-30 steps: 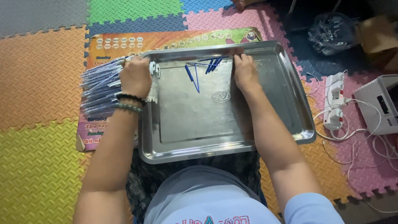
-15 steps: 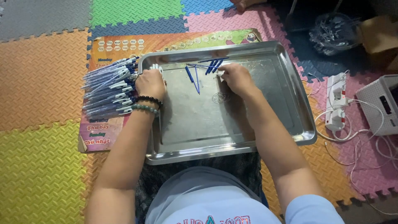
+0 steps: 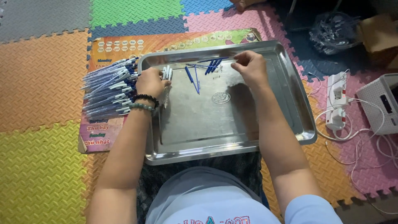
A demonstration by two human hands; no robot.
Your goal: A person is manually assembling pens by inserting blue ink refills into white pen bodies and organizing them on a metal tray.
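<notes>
A steel tray (image 3: 265,137) lies on my lap and the floor mats. Near its far rim lie several thin blue pen refills (image 3: 211,65) and a few white pen parts (image 3: 167,73). My left hand (image 3: 150,82), with bead bracelets at the wrist, is closed over the tray's left rim, touching the white parts; what it grips is hidden. My right hand (image 3: 250,66) hovers at the far side of the tray, fingertips pinched at the end of a blue refill. A pile of blue and white pens (image 3: 108,89) lies just left of the tray.
A colourful printed sheet (image 3: 103,54) lies under the pens and the tray's far edge. Foam puzzle mats cover the floor. At the right are a white power strip (image 3: 336,101) with cables, a white box (image 3: 383,103), and a bag (image 3: 333,31).
Both hands have left the tray's far corners. My left hand slid back along the left rim to the white parts. My right hand moved inward to the blue refills.
</notes>
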